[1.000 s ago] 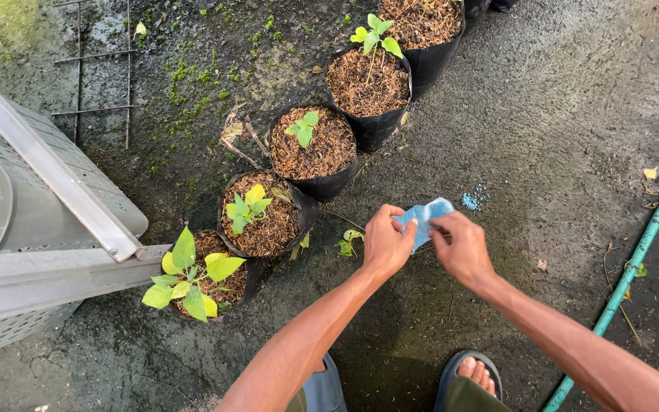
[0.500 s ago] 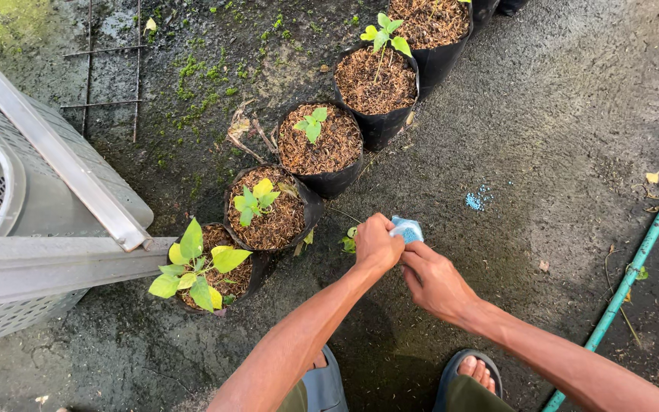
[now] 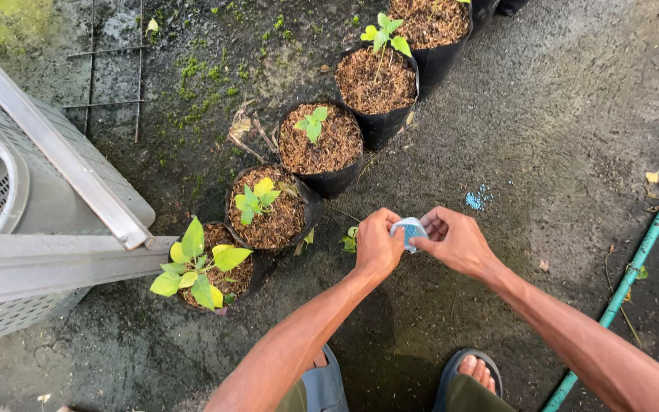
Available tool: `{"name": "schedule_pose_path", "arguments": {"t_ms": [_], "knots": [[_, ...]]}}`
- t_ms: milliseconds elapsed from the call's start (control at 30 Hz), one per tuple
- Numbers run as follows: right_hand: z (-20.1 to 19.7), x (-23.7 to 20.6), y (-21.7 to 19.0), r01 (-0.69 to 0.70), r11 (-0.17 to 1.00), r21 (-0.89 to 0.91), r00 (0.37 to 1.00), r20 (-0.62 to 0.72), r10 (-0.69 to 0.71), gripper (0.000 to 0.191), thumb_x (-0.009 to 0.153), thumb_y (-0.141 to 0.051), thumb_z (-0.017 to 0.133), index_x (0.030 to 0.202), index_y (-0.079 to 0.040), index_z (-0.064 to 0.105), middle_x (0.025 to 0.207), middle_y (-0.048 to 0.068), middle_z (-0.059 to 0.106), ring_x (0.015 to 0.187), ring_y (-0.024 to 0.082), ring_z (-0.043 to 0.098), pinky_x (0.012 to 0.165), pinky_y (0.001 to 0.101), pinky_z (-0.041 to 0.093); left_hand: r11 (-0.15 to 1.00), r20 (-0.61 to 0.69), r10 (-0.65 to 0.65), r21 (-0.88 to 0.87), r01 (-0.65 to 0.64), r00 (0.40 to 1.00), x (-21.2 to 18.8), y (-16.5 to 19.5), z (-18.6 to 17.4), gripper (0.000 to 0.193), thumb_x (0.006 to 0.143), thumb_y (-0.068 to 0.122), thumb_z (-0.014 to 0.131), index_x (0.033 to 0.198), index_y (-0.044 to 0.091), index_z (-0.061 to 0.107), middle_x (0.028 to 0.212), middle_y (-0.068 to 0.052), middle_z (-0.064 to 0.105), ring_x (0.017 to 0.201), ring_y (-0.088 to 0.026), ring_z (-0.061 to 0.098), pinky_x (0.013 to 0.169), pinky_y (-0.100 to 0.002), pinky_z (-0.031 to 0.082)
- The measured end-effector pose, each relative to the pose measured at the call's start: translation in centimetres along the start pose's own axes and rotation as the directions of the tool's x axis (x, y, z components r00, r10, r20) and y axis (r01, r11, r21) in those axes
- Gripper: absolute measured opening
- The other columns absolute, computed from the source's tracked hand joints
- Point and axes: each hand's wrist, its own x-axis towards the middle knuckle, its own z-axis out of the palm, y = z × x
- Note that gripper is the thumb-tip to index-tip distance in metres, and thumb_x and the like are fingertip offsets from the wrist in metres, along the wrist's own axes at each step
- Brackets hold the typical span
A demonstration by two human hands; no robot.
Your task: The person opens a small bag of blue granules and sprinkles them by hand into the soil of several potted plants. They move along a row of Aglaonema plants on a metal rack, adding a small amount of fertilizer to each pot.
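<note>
Your two hands meet over the ground on a small packet (image 3: 409,230) of blue granules, white at its rim, held just in front of your feet. Your left hand (image 3: 377,246) is curled, its fingers closed on the packet's left side. Your right hand (image 3: 458,241) pinches the right edge, thumb and forefinger tight on it, the other fingers loosely bent.

Just left of your left hand a small green weed (image 3: 352,240) grows from the ground. Up and to the right of the packet, a few blue granules (image 3: 476,200) lie spilled on the dark ground.

A row of black grow bags (image 3: 322,145) with seedlings runs diagonally from lower left to upper right, the nearest ones close to your left hand. Left of them stands a grey mesh crate (image 3: 40,229). A green hose (image 3: 634,259) crosses the ground well to your right. Your sandal (image 3: 470,370) shows at the bottom.
</note>
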Motion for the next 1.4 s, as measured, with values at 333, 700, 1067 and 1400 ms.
{"name": "schedule_pose_path", "arguments": {"t_ms": [333,700,1067,1400], "knots": [[0.6,0.8,1.9,-0.079,0.993,-0.083,0.997,-0.017,0.078,0.028,0.099,-0.029,0.068,0.106,-0.003,0.074,0.085,0.007,0.073,0.076,0.016,0.066,0.074,0.0353,0.054,0.997,-0.015,0.036,-0.061,-0.037,0.999,0.1,0.5,0.3,0.024,0.085,0.008,0.072,0.107,-0.001,0.067,0.087,-0.014,0.075,0.074,-0.023,0.074,0.066,-0.038,0.057],[3.1,1.4,5.8,-0.446,0.636,0.630,0.895,0.308,0.323,0.027,0.104,-0.023,0.047,0.110,-0.004,0.066,0.107,0.006,0.072,0.100,0.018,0.066,0.093,0.0386,0.053,0.811,0.108,-0.365,-0.450,0.373,0.925,0.2,-5.1,4.1,0.018,0.095,0.009,0.066,0.101,-0.007,0.070,0.099,-0.021,0.075,0.081,-0.024,0.077,0.072,-0.036,0.067],[3.7,1.2,6.5,-0.502,0.454,0.736,0.864,0.402,0.303,0.033,0.108,-0.025,0.041,0.113,0.000,0.061,0.101,0.009,0.062,0.093,0.020,0.060,0.092,0.0426,0.054,0.539,0.456,-0.378,-0.599,0.592,0.805,3.7,-8.0,3.7,0.019,0.100,0.007,0.054,0.119,0.003,0.054,0.099,-0.010,0.069,0.079,-0.017,0.070,0.075,-0.035,0.059],[3.4,0.3,2.9,-0.009,0.991,-0.131,1.000,-0.004,0.009,0.038,0.088,-0.035,0.072,0.108,-0.002,0.075,0.093,0.008,0.073,0.081,0.018,0.068,0.078,0.0358,0.056,0.663,0.359,-0.431,-0.496,0.561,0.828,2.9,-8.9,4.5,0.011,0.098,0.012,0.058,0.103,0.003,0.056,0.076,-0.008,0.061,0.061,-0.015,0.056,0.055,-0.032,0.048]]}}
